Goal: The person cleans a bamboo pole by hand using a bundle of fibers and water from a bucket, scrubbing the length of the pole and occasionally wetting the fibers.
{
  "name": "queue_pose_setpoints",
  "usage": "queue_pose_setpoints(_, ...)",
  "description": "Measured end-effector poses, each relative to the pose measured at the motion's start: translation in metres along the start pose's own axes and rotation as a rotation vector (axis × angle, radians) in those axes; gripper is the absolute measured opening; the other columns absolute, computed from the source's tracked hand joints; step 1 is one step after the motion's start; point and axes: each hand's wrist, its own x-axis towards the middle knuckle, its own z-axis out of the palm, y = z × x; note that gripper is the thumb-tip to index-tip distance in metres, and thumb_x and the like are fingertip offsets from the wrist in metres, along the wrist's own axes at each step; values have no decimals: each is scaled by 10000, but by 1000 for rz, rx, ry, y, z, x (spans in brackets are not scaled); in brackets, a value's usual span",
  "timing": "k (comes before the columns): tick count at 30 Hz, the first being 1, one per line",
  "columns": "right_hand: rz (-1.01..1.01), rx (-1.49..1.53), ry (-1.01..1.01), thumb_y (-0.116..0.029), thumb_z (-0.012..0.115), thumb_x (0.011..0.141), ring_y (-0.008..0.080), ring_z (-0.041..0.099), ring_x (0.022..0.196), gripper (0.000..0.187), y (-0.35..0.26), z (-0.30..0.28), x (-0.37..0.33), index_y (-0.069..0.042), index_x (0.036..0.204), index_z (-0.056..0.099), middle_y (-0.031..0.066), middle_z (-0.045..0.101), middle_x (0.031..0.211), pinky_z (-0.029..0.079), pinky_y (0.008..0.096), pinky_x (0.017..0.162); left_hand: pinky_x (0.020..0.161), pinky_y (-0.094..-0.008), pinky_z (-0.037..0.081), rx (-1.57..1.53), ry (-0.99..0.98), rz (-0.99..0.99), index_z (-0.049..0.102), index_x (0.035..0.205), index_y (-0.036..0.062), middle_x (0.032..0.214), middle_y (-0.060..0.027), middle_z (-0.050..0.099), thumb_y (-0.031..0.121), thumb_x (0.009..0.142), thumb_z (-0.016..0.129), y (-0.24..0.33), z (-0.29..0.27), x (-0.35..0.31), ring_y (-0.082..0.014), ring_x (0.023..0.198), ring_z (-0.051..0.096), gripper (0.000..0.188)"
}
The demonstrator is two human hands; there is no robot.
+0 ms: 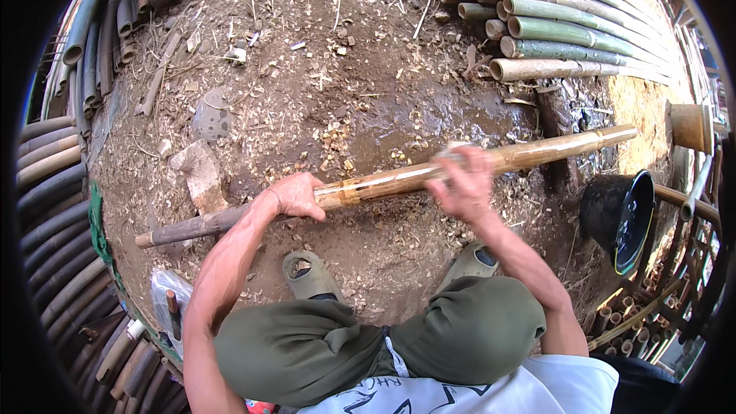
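Note:
A long bamboo pole (pixel 376 184) lies crosswise in front of my knees, its right part wet and shiny, its left end darker and dull. My left hand (pixel 297 195) is closed round the pole left of its middle. Farther right, my right hand (pixel 466 180) is curled over the top of the pole. A pale, blurred thing (pixel 454 149) shows at its fingers against the bamboo; its kind cannot be made out. The pole's right end slants up and away, near a black bucket (pixel 606 211) that seems to hold water.
Stacked green and brown bamboo poles (pixel 567 31) lie at the far right, and darker ones (pixel 54 207) line the left side. A flat stone (pixel 212 115) and a wooden block (pixel 199 172) sit on chip-strewn soil. A plastic bag (pixel 172 299) lies by my left arm.

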Motion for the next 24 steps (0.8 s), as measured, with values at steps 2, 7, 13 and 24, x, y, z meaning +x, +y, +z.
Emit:
queue_pose_setpoints(2,-179,170,-104,-422,686,846,293,495,1126,496,-106,29,30,-110,1227,627,166,503,1223,402,488,938,709,-393,527,86,241,166,686,980,33,828,-142,694,273,586,805,2,5,-5,-279,761,673,476)
queue_pose_setpoints(7,-260,124,-53,-316,796,769,244,533,1092,584,-61,15,14,-181,1307,615,52,546,1221,431,467,913,810,-422,527,420,765,117,628,1058,83,988,-110,641,305,625,866,2,58,-43,-296,946,649,541)
queue_pose_setpoints(13,101,-415,162,-204,712,769,200,558,924,219,117,-83,-10,-169,985,722,79,607,1003,433,384,784,802,-412,528,532,883,67,604,1062,92,960,-92,648,225,583,884,-6,70,-36,-289,901,656,570)
queue_pose_setpoints(24,-278,-55,160,-230,738,792,198,551,859,422,-45,25,24,-145,1198,659,77,580,944,437,403,740,817,-416,548,482,766,27,617,1051,102,975,-85,676,259,640,837,-10,56,-31,-290,915,674,491)
